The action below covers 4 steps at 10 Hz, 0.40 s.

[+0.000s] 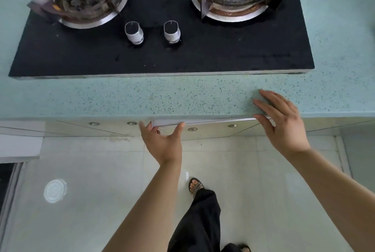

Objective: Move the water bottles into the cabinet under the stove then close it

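Below the stove (162, 54), the cabinet door (203, 121) stands slightly ajar under the counter edge (142, 97). The left hand (162, 142) presses straight fingers and thumb against the door's left end. The right hand (284, 123), fingers spread, lies flat on its right end. Neither hand grips anything.

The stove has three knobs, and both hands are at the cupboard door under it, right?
No. The head view shows two knobs, not three. The rest is right: the left hand and right hand are both at the cupboard door under the stove.
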Available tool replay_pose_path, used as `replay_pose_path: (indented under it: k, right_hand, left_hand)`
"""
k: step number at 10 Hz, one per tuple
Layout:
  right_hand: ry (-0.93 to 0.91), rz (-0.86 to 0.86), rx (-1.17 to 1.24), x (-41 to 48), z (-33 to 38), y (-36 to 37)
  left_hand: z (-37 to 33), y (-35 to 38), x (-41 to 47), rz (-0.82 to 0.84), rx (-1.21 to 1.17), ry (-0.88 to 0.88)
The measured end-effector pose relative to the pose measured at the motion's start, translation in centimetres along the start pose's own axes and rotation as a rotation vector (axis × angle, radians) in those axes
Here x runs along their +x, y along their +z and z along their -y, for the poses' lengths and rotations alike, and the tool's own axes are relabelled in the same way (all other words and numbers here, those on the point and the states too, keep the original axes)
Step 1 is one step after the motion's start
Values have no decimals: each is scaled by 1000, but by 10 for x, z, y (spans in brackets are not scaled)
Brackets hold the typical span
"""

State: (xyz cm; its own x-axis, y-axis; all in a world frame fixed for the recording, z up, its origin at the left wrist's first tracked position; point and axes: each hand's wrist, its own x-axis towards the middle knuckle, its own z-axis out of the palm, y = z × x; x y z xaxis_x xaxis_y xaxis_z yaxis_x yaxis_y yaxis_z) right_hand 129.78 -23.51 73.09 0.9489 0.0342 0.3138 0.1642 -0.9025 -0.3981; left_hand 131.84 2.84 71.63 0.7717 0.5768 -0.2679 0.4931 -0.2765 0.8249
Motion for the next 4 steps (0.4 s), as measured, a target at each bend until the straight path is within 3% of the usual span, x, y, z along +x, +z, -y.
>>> replay_pose_path:
  k: [2,3,4]
  right_hand:
    - [83,98,-37,-3,13,-8]
    - [169,186,-28,-15,28,-25]
    - [207,212,-19,-39,50,-54]
  left_hand:
    - [11,-28,2,182,38,91]
    - [8,-52,-10,328,254,217]
    - [1,-84,-37,369,442,388]
